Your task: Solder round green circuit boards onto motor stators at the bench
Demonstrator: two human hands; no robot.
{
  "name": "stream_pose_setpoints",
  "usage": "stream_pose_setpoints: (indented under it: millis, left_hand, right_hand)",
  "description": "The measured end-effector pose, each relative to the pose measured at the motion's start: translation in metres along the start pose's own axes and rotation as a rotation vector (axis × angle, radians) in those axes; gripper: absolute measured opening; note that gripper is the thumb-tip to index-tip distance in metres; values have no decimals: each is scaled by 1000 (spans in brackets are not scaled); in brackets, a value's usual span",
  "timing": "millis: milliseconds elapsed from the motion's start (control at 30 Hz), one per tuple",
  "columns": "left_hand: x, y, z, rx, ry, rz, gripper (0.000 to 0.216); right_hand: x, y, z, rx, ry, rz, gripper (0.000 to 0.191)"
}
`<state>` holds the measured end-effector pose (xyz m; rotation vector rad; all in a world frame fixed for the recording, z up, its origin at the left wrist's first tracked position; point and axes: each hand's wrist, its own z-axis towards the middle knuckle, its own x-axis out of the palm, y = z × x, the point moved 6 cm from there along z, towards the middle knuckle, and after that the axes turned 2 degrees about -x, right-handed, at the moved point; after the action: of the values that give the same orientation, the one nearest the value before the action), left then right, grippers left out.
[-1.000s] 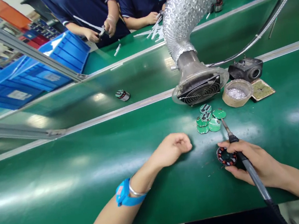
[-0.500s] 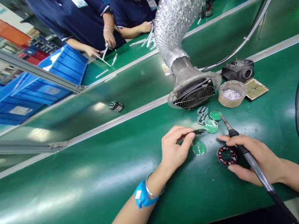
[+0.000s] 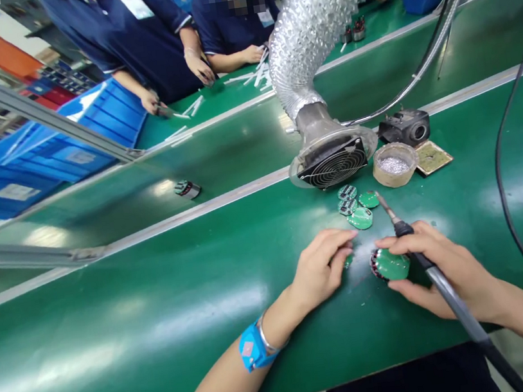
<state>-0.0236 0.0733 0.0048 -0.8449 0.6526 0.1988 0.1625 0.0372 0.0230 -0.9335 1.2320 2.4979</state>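
Note:
My right hand [image 3: 447,270] grips a soldering iron [image 3: 441,281], its tip pointing up and away from me. The thumb and index finger of that hand also rest around a motor stator [image 3: 375,265] with dark and red windings. A round green circuit board [image 3: 394,264] lies on top of the stator and covers most of it. To the left, my left hand [image 3: 322,265] has its fingers apart and seems to hold nothing. Beneath its fingertips, another green board [image 3: 348,261] is mostly hidden. Several round boards [image 3: 360,218] lie in a cluster just beyond.
A fume extractor fan [image 3: 337,162] hangs from a silver duct [image 3: 296,61]. Beside it stand a bowl of solder bits [image 3: 394,165], a sponge tray [image 3: 432,157] and an iron holder [image 3: 405,128]. A black cable [image 3: 504,188] runs down the right. Co-workers sit across the green bench [image 3: 137,317].
My left hand has let go of the board it held edge-on; a green board now covers the stator by my right hand. The view has shifted slightly.

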Motion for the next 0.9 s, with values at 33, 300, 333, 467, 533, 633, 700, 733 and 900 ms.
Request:
stream_pose_setpoints:
  millis: [33, 300, 333, 467, 533, 633, 700, 733, 900]
  left_hand:
    - [3, 5, -1, -30, 60, 16, 27]
    - [13, 11, -1, -20, 166, -297, 10]
    - [13, 12, 0, -56, 163, -349, 10]
    - [14, 7, 4, -108, 204, -446, 9]
    - [13, 1, 6, -98, 202, -423, 7]
    - [16, -4, 8, -145, 206, -400, 9]
    - [19, -8, 9, -192, 225, -405, 9]
    - [21, -9, 9, -215, 236, -402, 8]
    - [27, -11, 10, -341, 280, -372, 4]
  right_hand:
    - [-3, -4, -3, 35, 16, -50, 41]
    - [11, -3, -1, 7, 149, -127, 35]
    - [14, -1, 1, -6, 155, -121, 36]
    - [15, -2, 3, -20, 152, -89, 43]
    - [12, -3, 2, -18, 145, -76, 49]
    - [6, -4, 1, -8, 118, -62, 54]
    - [3, -4, 1, 10, 90, -47, 48]
    - [3, -4, 1, 18, 77, -38, 43]
    - [5, -1, 0, 1, 42, -23, 37]
